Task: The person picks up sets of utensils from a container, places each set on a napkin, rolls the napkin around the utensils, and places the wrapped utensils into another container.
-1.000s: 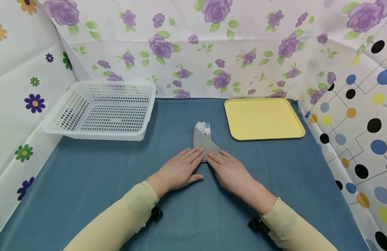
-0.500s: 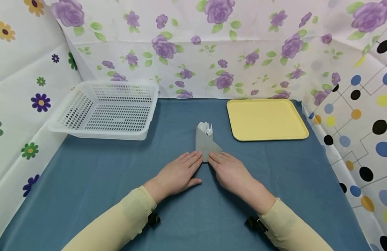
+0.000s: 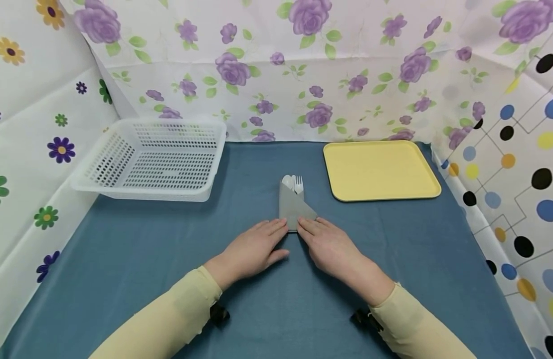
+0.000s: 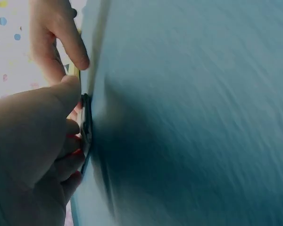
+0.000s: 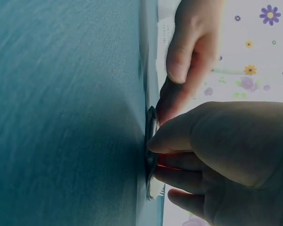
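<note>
A grey napkin [image 3: 290,205] lies folded into a pocket in the middle of the table. A fork [image 3: 299,184] and a rounded white piece of cutlery [image 3: 287,181], which looks like a spoon, stick out of its far end; their handles are hidden inside. My left hand [image 3: 251,249] lays straight fingers on the napkin's near left edge, thumb held apart. From the other side my right hand [image 3: 333,252] presses its fingertips on the near right part, by a corner that juts out. The napkin's thin edge [image 5: 152,127] shows under the fingers in the right wrist view.
A white perforated plastic basket [image 3: 204,192] stands at the back left. At the back right lies a yellow rectangular tray [image 3: 381,172]. A blue cloth [image 3: 276,309] covers the table, and patterned sheets [image 3: 276,60] hang along the back and sides.
My left fingertips have slid slightly nearer along the napkin, toward its close end. The right hand stays in place on it. The head view has shifted slightly.
</note>
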Demonstrator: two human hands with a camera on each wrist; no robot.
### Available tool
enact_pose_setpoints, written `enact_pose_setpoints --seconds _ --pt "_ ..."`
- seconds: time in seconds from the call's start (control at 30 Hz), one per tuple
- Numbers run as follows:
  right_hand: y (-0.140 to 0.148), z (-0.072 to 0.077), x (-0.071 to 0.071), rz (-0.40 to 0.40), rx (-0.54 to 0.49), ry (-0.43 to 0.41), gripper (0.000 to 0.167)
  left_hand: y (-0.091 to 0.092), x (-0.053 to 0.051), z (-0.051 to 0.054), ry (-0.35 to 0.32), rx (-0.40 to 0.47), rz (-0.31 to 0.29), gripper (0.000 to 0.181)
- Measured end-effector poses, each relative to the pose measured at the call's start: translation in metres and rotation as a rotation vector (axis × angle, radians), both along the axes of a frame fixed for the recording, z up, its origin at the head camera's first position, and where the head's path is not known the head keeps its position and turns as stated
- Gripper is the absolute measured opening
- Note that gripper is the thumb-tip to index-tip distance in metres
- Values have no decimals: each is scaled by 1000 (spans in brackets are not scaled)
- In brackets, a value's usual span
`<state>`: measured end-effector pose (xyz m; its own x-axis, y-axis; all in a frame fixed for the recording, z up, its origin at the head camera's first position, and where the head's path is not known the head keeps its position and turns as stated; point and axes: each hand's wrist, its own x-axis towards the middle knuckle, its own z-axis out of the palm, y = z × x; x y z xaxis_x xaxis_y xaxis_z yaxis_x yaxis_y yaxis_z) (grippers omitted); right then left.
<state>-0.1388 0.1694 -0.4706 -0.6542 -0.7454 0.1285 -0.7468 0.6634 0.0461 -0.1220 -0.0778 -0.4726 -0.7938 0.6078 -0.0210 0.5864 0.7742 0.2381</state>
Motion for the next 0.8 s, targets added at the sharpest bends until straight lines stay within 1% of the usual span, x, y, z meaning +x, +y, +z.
enact_pose_setpoints --seconds 0.1,0.23,0.33,0.4,0.47,0.53,0.6,0.67,0.8 --pt "0 0 0 2 -5 9 44 6 -6 3 -24 135 93 52" --pt "-2 0 -1 7 -8 23 43 15 -19 6 -40 263 272 33" --pt "-3 0 -1 8 -9 18 42 20 -29 10 -72 312 406 25" --pt "-4 1 -1 10 -8 15 41 21 -34 13 -106 332 479 23" --pt "-4 2 0 11 -8 13 41 23 -40 14 -139 340 542 25" --pt "-5 2 -1 13 -9 18 41 24 -44 15 -168 331 590 28" --pt "-4 2 -1 13 -12 21 41 26 -49 16 -190 315 619 31" --pt "-4 2 -1 11 -13 25 41 29 -53 17 -209 298 637 33" --pt "-3 2 -1 8 -21 26 41 33 -61 18 -258 298 657 33"
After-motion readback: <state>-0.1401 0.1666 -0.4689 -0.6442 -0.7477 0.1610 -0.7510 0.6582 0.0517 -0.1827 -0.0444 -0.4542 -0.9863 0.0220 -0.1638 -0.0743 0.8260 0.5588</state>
